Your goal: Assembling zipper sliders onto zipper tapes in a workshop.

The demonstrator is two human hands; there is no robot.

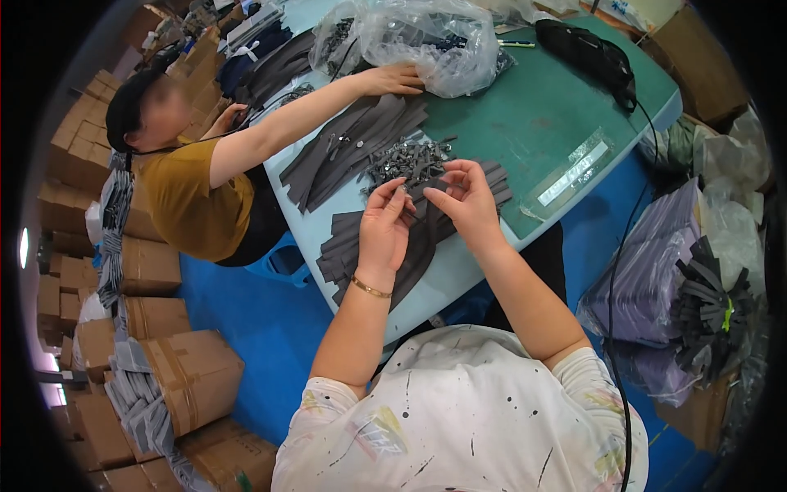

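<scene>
Your left hand [387, 215] and right hand [469, 203] pinch one grey strip [423, 239] above the surface [447, 272]. It looks unfinished; how many are done, you cannot tell. One heap of metal clips [406, 160] lies between two strip piles, near [348, 246] and far [328, 156]; individual pieces are uncountable.

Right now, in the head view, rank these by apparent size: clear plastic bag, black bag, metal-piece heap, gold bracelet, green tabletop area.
1. Green tabletop area
2. Clear plastic bag
3. Black bag and metal-piece heap: too alike to rank
4. Gold bracelet
</scene>
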